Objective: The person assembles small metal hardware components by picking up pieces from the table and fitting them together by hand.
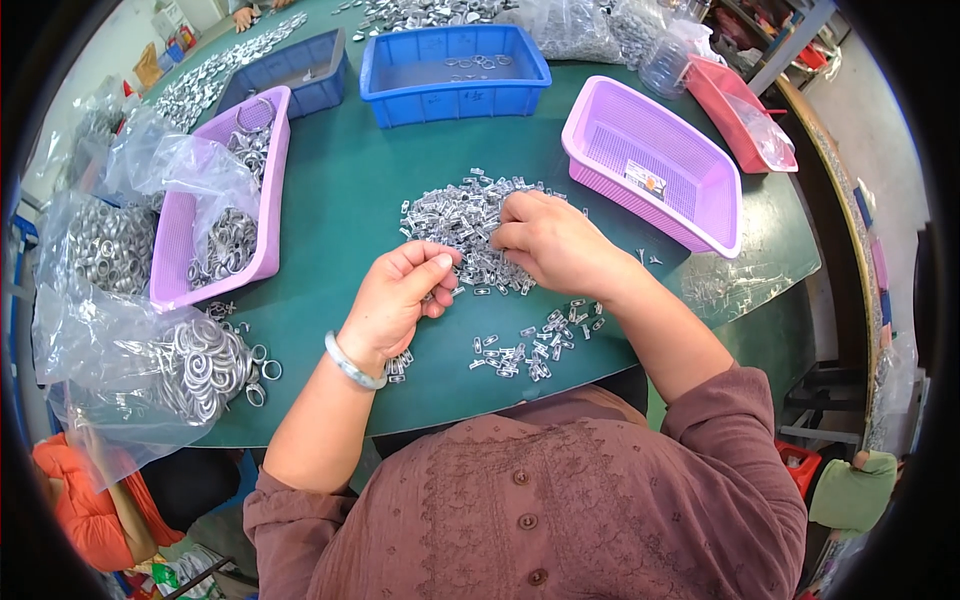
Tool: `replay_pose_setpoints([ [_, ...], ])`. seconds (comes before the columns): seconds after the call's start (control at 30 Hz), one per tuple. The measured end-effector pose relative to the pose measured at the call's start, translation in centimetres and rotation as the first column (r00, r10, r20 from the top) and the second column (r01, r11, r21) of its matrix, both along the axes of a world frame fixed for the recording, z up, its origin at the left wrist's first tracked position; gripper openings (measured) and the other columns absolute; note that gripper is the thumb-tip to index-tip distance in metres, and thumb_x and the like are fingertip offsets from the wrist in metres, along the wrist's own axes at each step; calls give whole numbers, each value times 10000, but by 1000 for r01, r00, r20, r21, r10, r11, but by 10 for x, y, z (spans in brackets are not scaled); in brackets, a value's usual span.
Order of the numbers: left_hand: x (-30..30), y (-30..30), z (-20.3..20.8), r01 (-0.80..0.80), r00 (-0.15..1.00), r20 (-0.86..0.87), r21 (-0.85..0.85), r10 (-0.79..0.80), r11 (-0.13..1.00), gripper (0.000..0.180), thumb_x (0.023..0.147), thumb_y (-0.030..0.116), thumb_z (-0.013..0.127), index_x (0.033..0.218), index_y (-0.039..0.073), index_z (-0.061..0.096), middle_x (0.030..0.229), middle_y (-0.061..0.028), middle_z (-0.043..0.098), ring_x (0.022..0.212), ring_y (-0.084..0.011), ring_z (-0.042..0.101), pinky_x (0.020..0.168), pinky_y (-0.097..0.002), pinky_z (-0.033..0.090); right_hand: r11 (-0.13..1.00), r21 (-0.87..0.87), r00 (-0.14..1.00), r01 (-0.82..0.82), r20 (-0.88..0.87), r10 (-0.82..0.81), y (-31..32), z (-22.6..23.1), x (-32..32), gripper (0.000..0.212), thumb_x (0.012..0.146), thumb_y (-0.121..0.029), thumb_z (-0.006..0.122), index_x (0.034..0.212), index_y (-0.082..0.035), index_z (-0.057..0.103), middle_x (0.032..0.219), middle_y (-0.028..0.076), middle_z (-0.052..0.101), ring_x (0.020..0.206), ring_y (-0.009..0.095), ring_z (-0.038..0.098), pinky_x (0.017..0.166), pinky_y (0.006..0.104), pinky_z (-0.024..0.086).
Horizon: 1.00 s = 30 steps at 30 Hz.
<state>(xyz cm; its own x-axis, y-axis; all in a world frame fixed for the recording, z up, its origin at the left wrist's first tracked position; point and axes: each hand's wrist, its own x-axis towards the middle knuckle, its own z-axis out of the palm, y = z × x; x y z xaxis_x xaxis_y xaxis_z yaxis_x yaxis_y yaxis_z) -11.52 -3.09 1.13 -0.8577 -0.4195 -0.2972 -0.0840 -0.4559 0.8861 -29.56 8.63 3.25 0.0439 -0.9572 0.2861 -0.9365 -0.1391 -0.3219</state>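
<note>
A heap of small silver metal pieces [455, 215], each with a slot or hole, lies on the green table in front of me. My left hand [395, 295], with a pale bangle [352, 365] on its wrist, is closed at the heap's near left edge, thumb against curled fingers; what it holds is hidden. My right hand [555, 240] reaches into the heap's right side with its fingers bent together, their tips among the pieces. Whatever they grip cannot be made out. A smaller scatter of the same pieces [540, 350] lies nearer my body, and a few more show beside my left wrist.
To the left, a purple basket [272, 200] and plastic bags hold metal rings [110, 245]. Blue bins [455, 105] stand at the back. At right are another purple basket [655, 215] and a red bin [735, 115]. A co-worker in orange [95, 510] sits at lower left.
</note>
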Motion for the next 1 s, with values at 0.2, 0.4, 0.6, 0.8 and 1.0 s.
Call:
replay_pose_setpoints([
  [0.2,0,0,0,6,1000,6,1,-6,1000,136,875,162,534,938,50,578,714,10,561,578,-52,500,497,-159,397,999,-20,999,-33,17,33,-2,-2,-3,123,684,-26,611,804,-47,597,819,84,518,781,273,520,678,356,428],
  [0.4,1,1,0,17,1000,10,19,-17,1000,145,877,171,532,943,53,585,719,12,564,587,-54,509,503,-162,405,994,100,810,48,579,-97,-4,4,6,57,744,-39,587,796,-26,570,742,45,544,676,142,527,608,271,433],
  [0.6,1,4,1,27,1000,-16,46,-26,999,147,875,170,540,948,49,582,725,9,569,591,-58,515,502,-163,405,990,122,543,71,828,-141,-8,-8,22,77,797,-80,580,833,-15,563,696,5,558,650,57,506,589,214,434],
  [0.8,-1,5,0,3,1000,4,-38,-2,999,127,855,149,573,936,51,578,703,11,567,558,-52,505,489,-163,399,994,77,588,77,801,-108,-9,-13,29,73,795,-73,580,830,-16,553,696,10,555,642,65,510,582,222,435],
  [1.0,-3,9,-5,-18,998,45,-331,35,944,100,855,136,564,865,40,590,661,19,541,539,-44,472,480,-182,387,994,23,640,105,763,-85,-9,-17,34,68,800,-71,564,821,-13,536,672,27,530,618,95,497,567,241,423],
])
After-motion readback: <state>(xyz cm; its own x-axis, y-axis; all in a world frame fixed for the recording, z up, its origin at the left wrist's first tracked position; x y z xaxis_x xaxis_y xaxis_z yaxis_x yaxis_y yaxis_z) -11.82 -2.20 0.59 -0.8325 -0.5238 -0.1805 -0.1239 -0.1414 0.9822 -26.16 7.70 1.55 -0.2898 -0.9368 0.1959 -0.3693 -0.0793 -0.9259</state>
